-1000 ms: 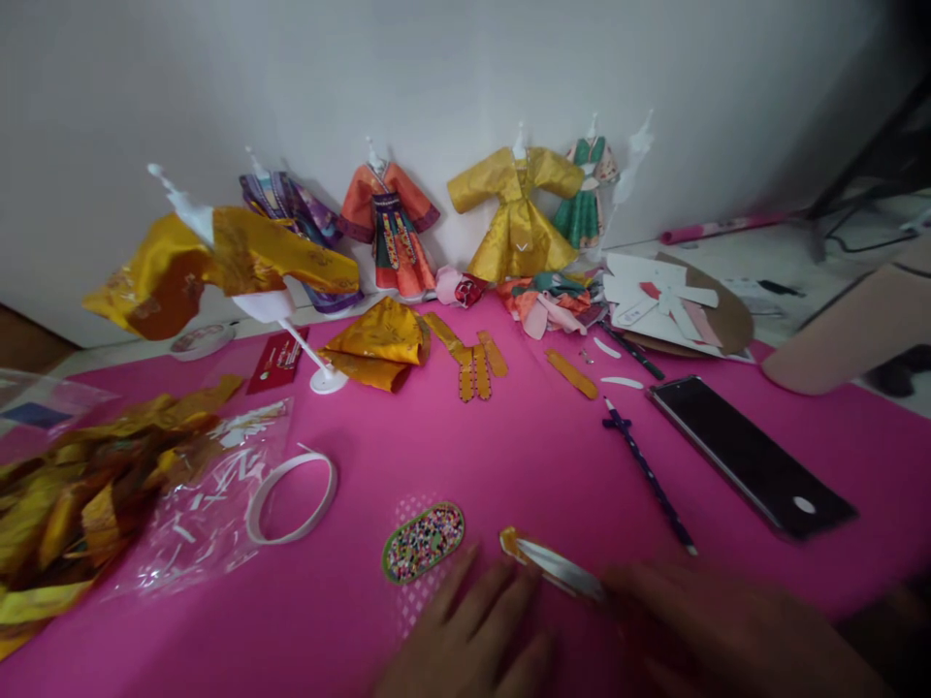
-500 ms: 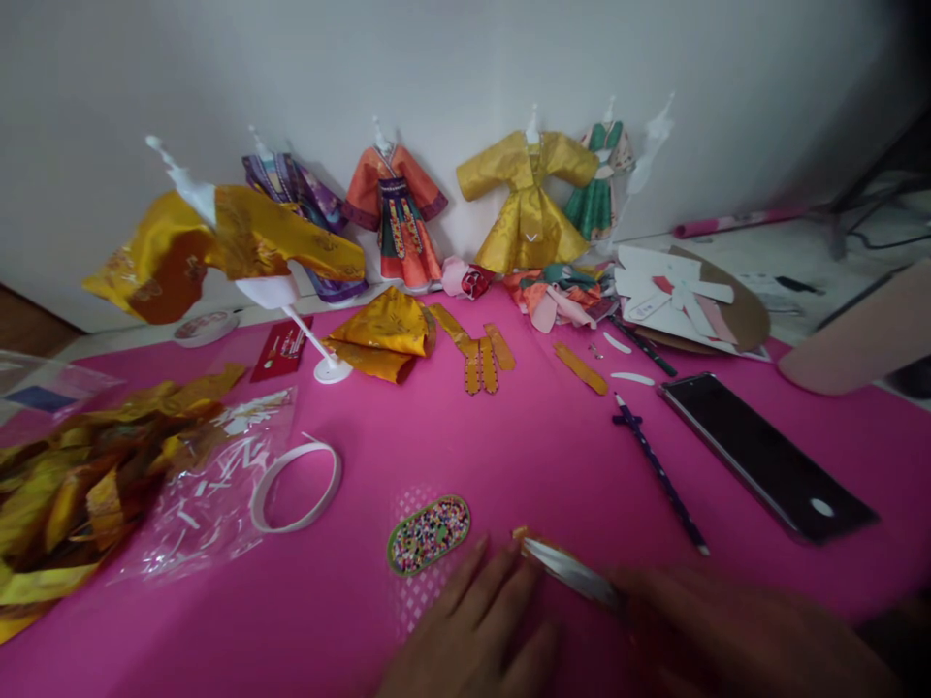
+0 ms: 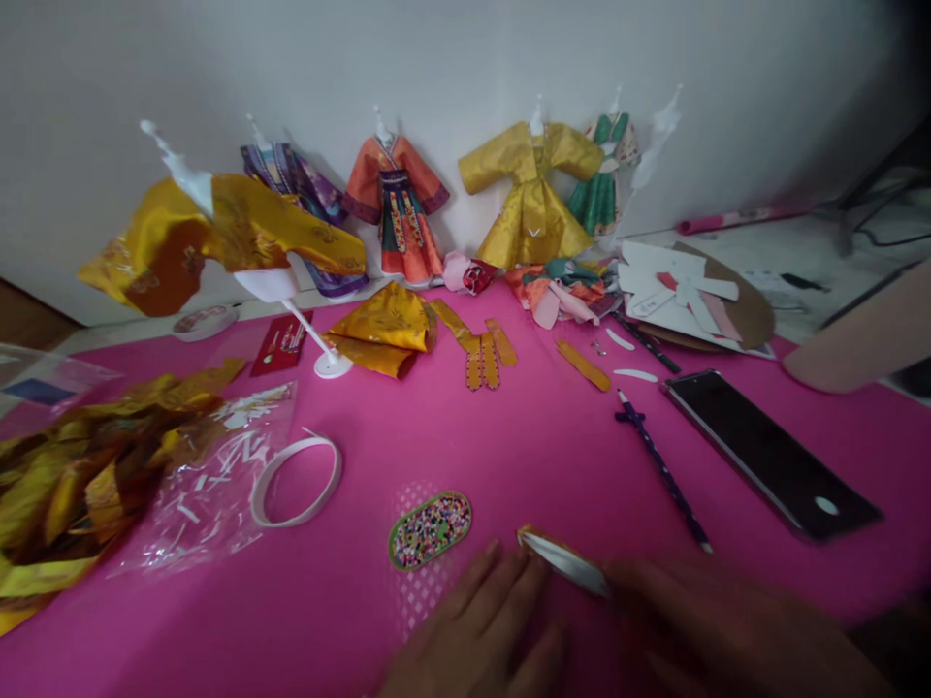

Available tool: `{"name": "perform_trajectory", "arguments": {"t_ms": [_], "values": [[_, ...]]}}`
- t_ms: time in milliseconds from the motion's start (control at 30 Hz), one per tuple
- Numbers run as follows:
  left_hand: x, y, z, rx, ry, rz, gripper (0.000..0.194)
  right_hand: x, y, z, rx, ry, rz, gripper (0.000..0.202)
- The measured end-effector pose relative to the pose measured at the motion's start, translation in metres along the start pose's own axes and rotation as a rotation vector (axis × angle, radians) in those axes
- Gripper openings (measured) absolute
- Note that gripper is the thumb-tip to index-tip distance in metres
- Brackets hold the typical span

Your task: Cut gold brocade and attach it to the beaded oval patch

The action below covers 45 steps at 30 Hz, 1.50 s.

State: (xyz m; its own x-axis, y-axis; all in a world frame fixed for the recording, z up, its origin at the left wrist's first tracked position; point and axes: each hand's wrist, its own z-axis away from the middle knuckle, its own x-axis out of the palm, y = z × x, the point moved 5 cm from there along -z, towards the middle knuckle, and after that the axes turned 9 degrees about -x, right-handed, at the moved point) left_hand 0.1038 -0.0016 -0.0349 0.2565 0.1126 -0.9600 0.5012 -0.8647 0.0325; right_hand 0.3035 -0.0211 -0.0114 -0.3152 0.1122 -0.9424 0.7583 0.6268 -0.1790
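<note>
A narrow folded strip (image 3: 567, 562), with a whitish face and an orange-gold edge, lies on the pink table near the front. My left hand (image 3: 480, 620) rests flat with fingers stretched out, its fingertips beside the strip's left end. At the strip's right end is my right hand (image 3: 727, 620), blurred, with its fingers closed together on that end. An oval tray of multicoloured beads (image 3: 431, 530) lies just beyond my left fingertips, on a patterned clear sheet (image 3: 418, 591).
Nearby are a purple pencil (image 3: 665, 475), a phone (image 3: 771, 456), a roll of white tape (image 3: 297, 482) and gold fabric strips (image 3: 484, 361). Gold scraps (image 3: 65, 485) lie left. A doll stand (image 3: 331, 364) bears a gold garment (image 3: 247, 223); dressed doll forms (image 3: 393, 213) line the wall.
The view has shifted slightly. Both hands and the folded strip stay in nearly the same place; the strip's right end sits a little differently at my right fingers.
</note>
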Motion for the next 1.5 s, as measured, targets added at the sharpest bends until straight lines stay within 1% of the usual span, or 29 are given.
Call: {"name": "perform_trajectory", "arguments": {"t_ms": [133, 233, 367, 500, 633, 733, 800, 933, 1100, 1200, 1333, 1500], "values": [[-0.005, 0.003, -0.006, 0.016, 0.025, -0.045, 0.027, 0.006, 0.002, 0.004, -0.019, -0.047, 0.017, 0.029], [-0.007, 0.004, -0.008, 0.018, 0.047, -0.060, 0.023, 0.010, 0.004, 0.008, -0.032, -0.089, 0.026, 0.032], [-0.006, 0.004, -0.006, 0.027, 0.026, -0.053, 0.025, 0.013, 0.006, 0.008, -0.019, -0.130, 0.007, 0.029], [-0.005, 0.004, -0.006, 0.028, 0.009, -0.069, 0.027, 0.013, 0.006, 0.005, 0.000, -0.085, 0.018, 0.027], [-0.005, 0.005, -0.009, 0.032, 0.013, -0.089, 0.023, 0.014, 0.004, 0.003, -0.022, -0.086, 0.076, 0.029], [-0.007, 0.005, -0.011, 0.017, 0.039, -0.087, 0.020, 0.013, 0.003, 0.003, -0.017, -0.060, 0.074, 0.027], [-0.009, 0.006, -0.011, 0.008, 0.077, -0.083, 0.019, 0.011, 0.002, 0.002, -0.029, -0.044, 0.064, 0.025], [-0.010, 0.006, -0.010, -0.010, 0.121, -0.075, 0.018, 0.009, 0.001, 0.000, -0.026, -0.041, 0.058, 0.031], [-0.005, 0.006, -0.007, -0.010, 0.117, -0.077, 0.021, 0.006, 0.000, -0.003, -0.007, -0.021, 0.030, 0.035], [-0.004, 0.005, -0.007, 0.013, 0.074, -0.079, 0.022, 0.006, -0.001, -0.004, -0.035, -0.029, 0.043, 0.033], [-0.006, 0.005, -0.009, 0.029, 0.029, -0.076, 0.020, 0.007, 0.000, -0.003, -0.027, -0.047, 0.052, 0.029], [-0.008, 0.006, -0.010, 0.022, 0.017, -0.078, 0.020, 0.009, 0.000, -0.003, -0.015, -0.065, 0.050, 0.033]]}}
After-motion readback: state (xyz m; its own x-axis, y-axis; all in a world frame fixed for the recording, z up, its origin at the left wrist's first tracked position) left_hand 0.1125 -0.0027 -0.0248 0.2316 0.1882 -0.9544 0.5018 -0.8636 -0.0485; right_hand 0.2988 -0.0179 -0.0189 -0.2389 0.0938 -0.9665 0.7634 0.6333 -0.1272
